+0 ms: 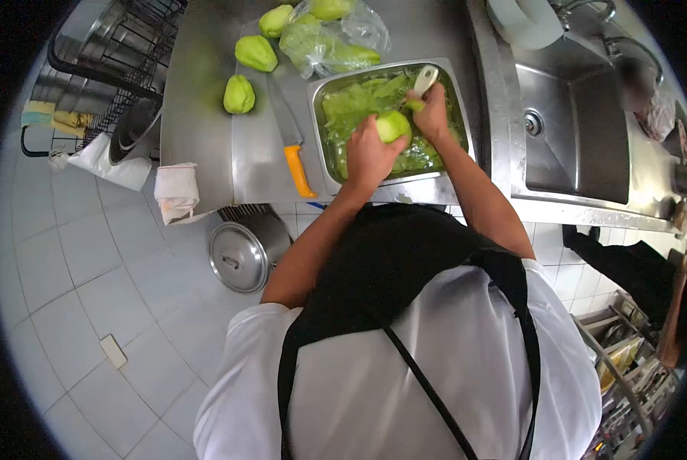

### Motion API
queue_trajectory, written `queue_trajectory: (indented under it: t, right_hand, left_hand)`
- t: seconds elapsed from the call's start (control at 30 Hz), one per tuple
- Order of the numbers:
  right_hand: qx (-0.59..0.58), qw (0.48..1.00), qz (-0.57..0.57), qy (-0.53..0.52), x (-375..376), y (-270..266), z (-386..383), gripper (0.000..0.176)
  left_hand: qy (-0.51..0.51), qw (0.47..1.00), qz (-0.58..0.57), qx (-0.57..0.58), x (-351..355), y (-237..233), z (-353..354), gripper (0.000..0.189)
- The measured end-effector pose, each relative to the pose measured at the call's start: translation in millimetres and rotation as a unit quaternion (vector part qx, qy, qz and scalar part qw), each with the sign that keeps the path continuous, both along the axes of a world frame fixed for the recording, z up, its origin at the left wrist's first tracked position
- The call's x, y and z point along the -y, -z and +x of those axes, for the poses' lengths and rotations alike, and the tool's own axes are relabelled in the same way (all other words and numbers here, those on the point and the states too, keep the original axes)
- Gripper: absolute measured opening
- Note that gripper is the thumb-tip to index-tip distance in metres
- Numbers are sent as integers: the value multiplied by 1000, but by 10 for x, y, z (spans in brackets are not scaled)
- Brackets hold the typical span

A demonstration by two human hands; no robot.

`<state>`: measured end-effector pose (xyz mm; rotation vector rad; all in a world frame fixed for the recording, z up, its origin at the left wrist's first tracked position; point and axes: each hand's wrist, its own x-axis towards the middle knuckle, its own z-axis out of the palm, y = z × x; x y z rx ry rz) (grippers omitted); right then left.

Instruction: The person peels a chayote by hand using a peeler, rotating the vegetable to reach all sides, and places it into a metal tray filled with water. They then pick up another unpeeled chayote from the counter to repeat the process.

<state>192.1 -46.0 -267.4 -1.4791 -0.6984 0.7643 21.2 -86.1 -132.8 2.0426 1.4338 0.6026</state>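
My left hand (368, 159) is wrapped round a pale green, partly peeled chayote (393, 126) above a steel tray (317, 138). Closed on a white-handled peeler (426, 77), my right hand (434, 116) is just to the right of the chayote; the peeler's blade is hidden by the fingers. A bit of green shows at the right fingertips. Inside the tray, green peels and pieces lie in what looks like water. Left of the tray, a knife (293, 157) with an orange handle rests flat on the steel counter (198, 130).
Whole chayotes (256, 53) lie at the back left, with more in a clear plastic bag (336, 42). A folded cloth (177, 192) hangs over the counter's front edge. To the right is a sink (558, 130). A lidded pot (240, 257) stands below. Another person is at the far right.
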Motion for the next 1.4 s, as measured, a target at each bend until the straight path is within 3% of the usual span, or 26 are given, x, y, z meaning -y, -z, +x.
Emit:
queue_trajectory:
  t: [0.03,0.07,0.2,0.33,0.43,0.57,0.73,0.83,0.93,1.0,1.07,1.17,1.23,1.37,1.4]
  right_hand:
    - [50,999,2,22,53,58,17,33]
    - [30,998,14,-61,64,92,160,36]
    - [-98,995,15,-17,192,-402,-32,35]
    - [75,996,16,-50,174,-653,-23,30]
    - [212,977,-1,10,231,-937,-35,29]
    - [28,993,105,-34,248,-1229,-102,28]
    - [-290,944,37,-153,378,-1337,-338,27]
    - [-322,939,30,-116,384,-1211,-432,26]
    - [-311,943,38,-111,294,-901,-300,26]
    - [-180,982,-10,-60,207,-368,-78,29]
    - [-28,995,-92,-7,216,-402,-23,28]
    - [-55,998,-8,-2,189,-295,-35,28]
    - [22,1000,3,-14,189,-398,4,31]
    - [233,972,-1,15,261,-994,-21,34]
    - [242,970,33,19,264,-1051,-18,33]
  left_hand:
    - [2,1000,-4,2,45,41,-61,67]
    - [1,1000,-3,8,56,90,-97,67]
    - [-36,998,-47,17,87,75,-167,71]
    - [-15,995,-80,59,55,94,-288,70]
    - [10,997,-9,72,53,88,-282,70]
    - [28,999,19,40,32,137,-246,71]
    - [49,999,-13,15,34,113,-205,68]
    - [46,998,-54,-5,49,1,-182,67]
    - [41,998,6,36,93,121,-233,66]
    - [36,999,24,20,168,192,-285,66]
    - [35,999,25,13,185,210,-341,66]
    - [32,998,-8,48,191,208,-370,66]
    - [32,994,-26,101,185,170,-381,66]
    - [38,993,-51,102,84,221,-382,66]
    - [38,992,-61,99,53,200,-382,66]
